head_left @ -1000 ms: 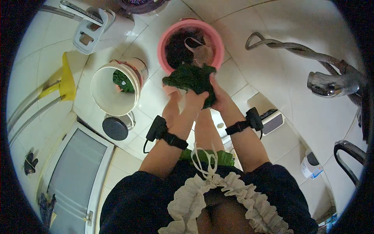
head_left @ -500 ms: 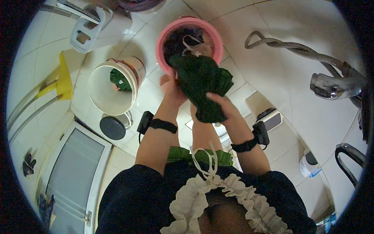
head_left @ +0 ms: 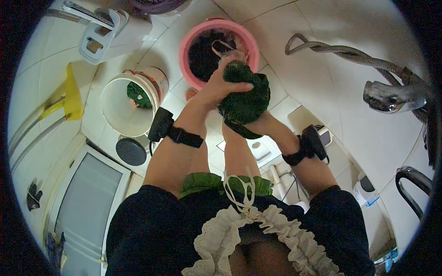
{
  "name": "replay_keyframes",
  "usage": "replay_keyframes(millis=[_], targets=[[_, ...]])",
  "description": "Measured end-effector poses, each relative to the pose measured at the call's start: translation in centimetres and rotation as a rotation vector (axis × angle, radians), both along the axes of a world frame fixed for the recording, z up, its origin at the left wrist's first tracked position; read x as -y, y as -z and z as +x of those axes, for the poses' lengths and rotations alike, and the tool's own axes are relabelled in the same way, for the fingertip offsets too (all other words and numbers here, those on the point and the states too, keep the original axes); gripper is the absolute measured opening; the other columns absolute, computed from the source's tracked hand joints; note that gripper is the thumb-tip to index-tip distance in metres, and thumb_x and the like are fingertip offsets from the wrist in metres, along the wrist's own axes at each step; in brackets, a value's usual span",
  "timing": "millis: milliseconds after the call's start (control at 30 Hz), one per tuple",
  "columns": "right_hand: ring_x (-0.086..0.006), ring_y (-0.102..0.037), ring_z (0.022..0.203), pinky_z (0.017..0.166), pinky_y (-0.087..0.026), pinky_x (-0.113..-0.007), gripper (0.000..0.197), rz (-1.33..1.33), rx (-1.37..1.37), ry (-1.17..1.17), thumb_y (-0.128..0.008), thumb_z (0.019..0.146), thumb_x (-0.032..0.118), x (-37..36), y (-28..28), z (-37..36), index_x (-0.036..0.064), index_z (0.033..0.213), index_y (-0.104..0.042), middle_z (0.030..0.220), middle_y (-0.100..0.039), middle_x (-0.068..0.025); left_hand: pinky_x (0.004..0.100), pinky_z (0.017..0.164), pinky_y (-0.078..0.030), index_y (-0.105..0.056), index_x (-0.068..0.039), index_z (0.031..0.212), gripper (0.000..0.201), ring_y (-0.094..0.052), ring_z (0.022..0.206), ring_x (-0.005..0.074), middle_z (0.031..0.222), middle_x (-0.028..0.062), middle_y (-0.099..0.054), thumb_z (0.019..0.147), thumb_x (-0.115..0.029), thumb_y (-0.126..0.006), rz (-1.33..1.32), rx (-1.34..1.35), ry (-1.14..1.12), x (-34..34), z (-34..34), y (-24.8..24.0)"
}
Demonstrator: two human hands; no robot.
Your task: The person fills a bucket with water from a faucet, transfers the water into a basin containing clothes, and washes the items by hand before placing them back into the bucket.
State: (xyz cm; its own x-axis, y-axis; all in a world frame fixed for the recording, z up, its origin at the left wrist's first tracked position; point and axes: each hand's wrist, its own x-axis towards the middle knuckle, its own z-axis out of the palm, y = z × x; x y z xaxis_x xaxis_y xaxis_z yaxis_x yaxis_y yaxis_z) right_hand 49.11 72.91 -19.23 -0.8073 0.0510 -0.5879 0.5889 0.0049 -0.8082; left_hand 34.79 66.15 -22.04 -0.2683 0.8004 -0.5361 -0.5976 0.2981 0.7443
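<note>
A bunched dark green garment (head_left: 246,94) is held up over the near rim of the pink basin (head_left: 184,60). My left hand (head_left: 221,85) is closed on its upper left side, with the thumb lying across the cloth. From below right my right hand (head_left: 260,124) grips the same garment; its fingers are mostly hidden by the folds. A band of the cloth hangs beneath it. In the basin lie dark cloth (head_left: 205,53) and a pale piece with a thin strap (head_left: 225,48), partly covered by my left hand and the garment.
Left of the basin, a white bucket (head_left: 108,103) lies tipped toward me with green cloth (head_left: 138,95) inside. A dark round lid-like disc (head_left: 131,151) is below it. A grey flexible hose (head_left: 340,50) and chrome fitting (head_left: 391,97) are at right, a yellow-headed tool (head_left: 72,96) at left.
The garment, hanging long before, is now gathered into a compact bunch. My left hand has moved up and over it; my right hand has gone from its front to underneath.
</note>
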Motion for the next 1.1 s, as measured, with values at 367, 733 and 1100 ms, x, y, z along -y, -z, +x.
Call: replay_keyframes(millis=[367, 733, 1100], targets=[[-0.0338, -0.054, 0.09, 0.079, -0.044, -0.039, 0.056, 0.42, 0.099, -0.263, -0.05, 0.063, 0.06, 0.4, 6.2, -0.6, 0.0178, 0.1, -0.055, 0.092, -0.058, -0.0161, 0.0318, 0.076, -0.043, -0.051, -0.004, 0.092, 0.043, -0.056, 0.082, 0.0215, 0.085, 0.0096, -0.059, 0.061, -0.025, -0.073, -0.228, -0.61, 0.007, 0.2, 1.0, 5.2], [-0.0333, -0.054, 0.091, 0.078, -0.044, -0.037, 0.06, 0.415, 0.344, -0.194, -0.053, 0.064, 0.054, -0.4, 2.6, -1.8, 0.0085, 0.102, -0.053, 0.096, -0.057, -0.0197, 0.0347, 0.085, -0.039, -0.044, 0.002, 0.109, 0.07, -0.048, 0.101, 0.0291, 0.107, 0.0158, -0.052, 0.063, -0.045, -0.067, -0.365, -0.184, -0.346, 0.6, 2.4, 6.4], [-0.0204, -0.051, 0.093, 0.08, -0.041, -0.03, 0.043, -0.216, 0.294, 0.859, -0.052, 0.08, 0.025, 0.6, -2.4, -2.7, -0.0021, 0.112, -0.044, 0.103, -0.053, -0.0108, 0.041, 0.081, -0.044, -0.05, -0.001, 0.102, 0.035, -0.055, 0.089, 0.0282, 0.098, 0.0124, -0.057, 0.077, -0.025, -0.054, -0.141, 0.825, -0.75, 5.9, 1.7, 4.3]])
